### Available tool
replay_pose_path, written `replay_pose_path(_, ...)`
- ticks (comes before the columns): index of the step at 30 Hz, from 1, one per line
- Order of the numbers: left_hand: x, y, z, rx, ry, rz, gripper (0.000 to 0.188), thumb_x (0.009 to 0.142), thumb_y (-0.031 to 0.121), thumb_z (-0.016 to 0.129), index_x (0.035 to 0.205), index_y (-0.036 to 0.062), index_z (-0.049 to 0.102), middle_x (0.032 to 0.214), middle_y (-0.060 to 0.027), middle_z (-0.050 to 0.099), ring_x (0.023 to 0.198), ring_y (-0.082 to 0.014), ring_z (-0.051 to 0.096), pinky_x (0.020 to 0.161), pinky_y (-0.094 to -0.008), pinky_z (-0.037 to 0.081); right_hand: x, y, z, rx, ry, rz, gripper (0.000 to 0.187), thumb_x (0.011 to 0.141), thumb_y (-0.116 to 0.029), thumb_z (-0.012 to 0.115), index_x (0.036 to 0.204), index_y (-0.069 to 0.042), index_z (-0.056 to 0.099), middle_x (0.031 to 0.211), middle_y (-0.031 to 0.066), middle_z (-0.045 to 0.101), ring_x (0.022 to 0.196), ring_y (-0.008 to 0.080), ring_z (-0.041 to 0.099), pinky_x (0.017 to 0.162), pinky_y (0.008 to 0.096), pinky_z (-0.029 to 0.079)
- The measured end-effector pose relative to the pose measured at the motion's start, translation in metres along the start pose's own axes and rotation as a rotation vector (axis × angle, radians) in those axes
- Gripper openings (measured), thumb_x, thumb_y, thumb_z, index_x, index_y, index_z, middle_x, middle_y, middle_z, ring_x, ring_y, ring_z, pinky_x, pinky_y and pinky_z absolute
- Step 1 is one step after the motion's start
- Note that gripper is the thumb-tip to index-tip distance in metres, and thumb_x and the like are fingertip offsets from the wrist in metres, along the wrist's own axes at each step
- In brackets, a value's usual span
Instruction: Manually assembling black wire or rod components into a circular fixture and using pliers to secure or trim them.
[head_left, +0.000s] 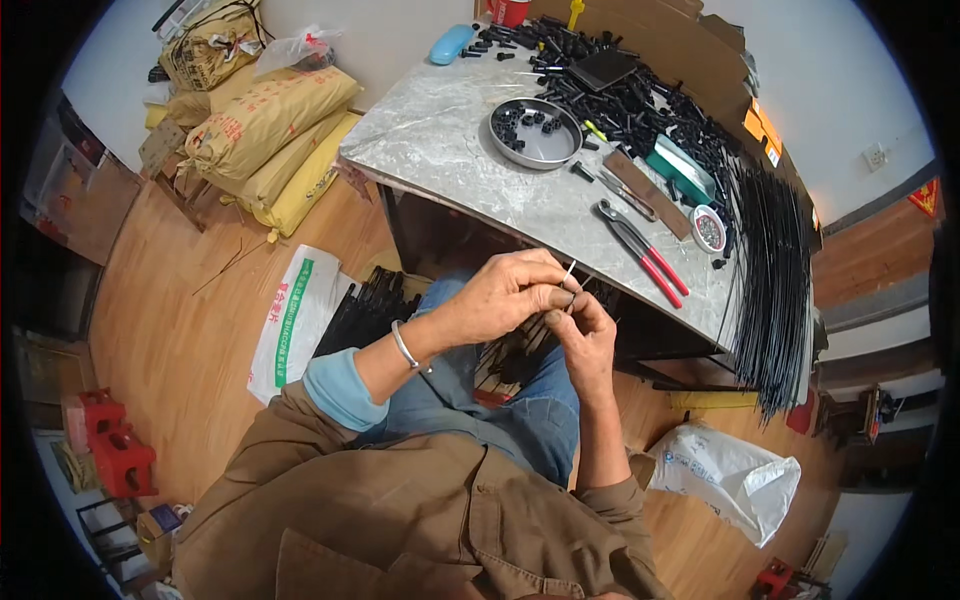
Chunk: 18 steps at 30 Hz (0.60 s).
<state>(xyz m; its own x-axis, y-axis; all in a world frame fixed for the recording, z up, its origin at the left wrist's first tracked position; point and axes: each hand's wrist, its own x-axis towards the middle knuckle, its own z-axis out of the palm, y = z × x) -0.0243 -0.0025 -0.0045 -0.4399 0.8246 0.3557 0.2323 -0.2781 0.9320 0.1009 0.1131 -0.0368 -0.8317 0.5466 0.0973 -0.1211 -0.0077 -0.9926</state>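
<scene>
My left hand (500, 298), with a silver bangle at its wrist, comes in over my lap and is closed in a pinch. From its fingertips a thin pale stick (571, 268) pokes up. Close against it, my right hand (588, 345) is also closed, thumb and fingers pressed together at the same spot. What the right fingertips grip is too small and covered to make out. Both hands are just off the front edge of the grey marbled table (430, 140). Dark thin rods (520, 355) lie below them, between my legs.
On the table are red-handled pliers (645, 260), a round metal tray (545, 150) with small black parts, a heap of black plastic pieces (650, 110), a green box (680, 170) and a bundle of black rods (770, 280). Sacks (265, 120) stack at the left.
</scene>
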Motion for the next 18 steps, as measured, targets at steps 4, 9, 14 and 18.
replay_pose_path(4, -0.005, -0.009, 0.018, 0.222, 0.256, 0.074, 0.026, 0.090, 0.023, 0.062, 0.082, -0.0016, 0.061, 0.076, -0.0068, 0.057, 0.068, -0.0164, 0.054, 0.065, -0.0276, 0.044, -0.004, 0.001, 0.008, -0.068, 0.091, -0.011, 0.024, 0.084, -0.008, 0.070, 0.072, -0.008, 0.049, 0.070, -0.0088, 0.045, 0.064, 0.0010, 0.040, 0.057, 0.0178, 0.033)
replay_pose_path(9, -0.004, -0.018, 0.017, -0.051, 0.179, -0.094, 0.032, 0.092, 0.030, 0.061, 0.078, 0.0007, 0.055, 0.074, -0.0005, 0.049, 0.068, -0.0127, 0.046, 0.063, -0.0264, 0.040, -0.004, -0.020, 0.007, 0.013, 0.035, 0.067, 0.011, 0.084, -0.009, 0.071, 0.083, -0.004, 0.061, 0.073, -0.0063, 0.053, 0.066, 0.0023, 0.045, 0.058, 0.0190, 0.036)
replay_pose_path(14, -0.002, -0.021, 0.018, -0.557, -0.033, -0.180, 0.031, 0.093, 0.029, 0.061, 0.074, 0.0058, 0.052, 0.075, 0.0041, 0.044, 0.070, -0.0080, 0.041, 0.065, -0.0241, 0.037, -0.009, -0.022, -0.008, -0.030, -0.134, 0.095, 0.015, 0.088, -0.016, 0.069, 0.086, -0.002, 0.064, 0.074, -0.0048, 0.057, 0.067, 0.0037, 0.047, 0.060, 0.0197, 0.038)
replay_pose_path(18, -0.009, -0.012, 0.028, -0.647, 0.034, -0.189, 0.026, 0.090, 0.022, 0.066, 0.073, 0.0077, 0.052, 0.075, 0.0040, 0.044, 0.070, -0.0058, 0.040, 0.064, -0.0217, 0.036, -0.014, -0.024, 0.008, -0.005, -0.026, 0.047, 0.017, 0.089, -0.014, 0.066, 0.079, -0.003, 0.058, 0.072, -0.0042, 0.054, 0.066, 0.0041, 0.046, 0.059, 0.0203, 0.038)
